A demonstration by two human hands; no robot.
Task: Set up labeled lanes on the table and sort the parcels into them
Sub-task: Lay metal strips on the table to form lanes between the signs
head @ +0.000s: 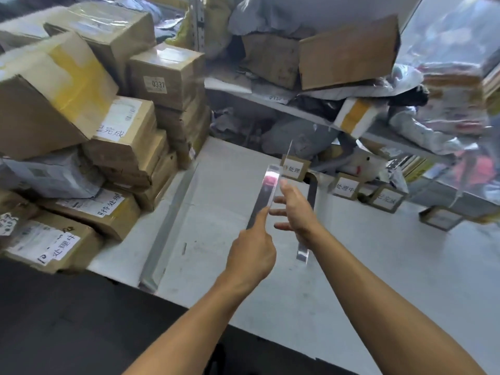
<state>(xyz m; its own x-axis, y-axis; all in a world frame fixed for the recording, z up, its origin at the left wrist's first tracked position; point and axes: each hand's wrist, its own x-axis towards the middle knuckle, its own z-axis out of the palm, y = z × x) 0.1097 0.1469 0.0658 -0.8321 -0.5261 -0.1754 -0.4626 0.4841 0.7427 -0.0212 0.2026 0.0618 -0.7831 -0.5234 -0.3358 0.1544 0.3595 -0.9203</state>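
Note:
A clear acrylic strip (263,194) runs away from me across the middle of the white table (378,280). My left hand (253,250) grips its near end, with the index finger stretched along it. My right hand (296,212) is beside the strip with fingers spread, the index fingertip touching its right edge. A second clear strip (304,253) lies just right, partly hidden by my right hand. A third strip (167,226) lies further left. Three small cardboard label cards (293,167) (346,186) (387,197) stand along the far edge. Labeled cardboard parcels (119,136) are stacked at the left.
Another small box (442,218) sits at the table's far right. Behind the table a shelf (270,100) holds boxes and grey mailer bags. A large plastic-wrapped bundle (457,85) hangs at the right. The table's near edge borders dark floor (67,320).

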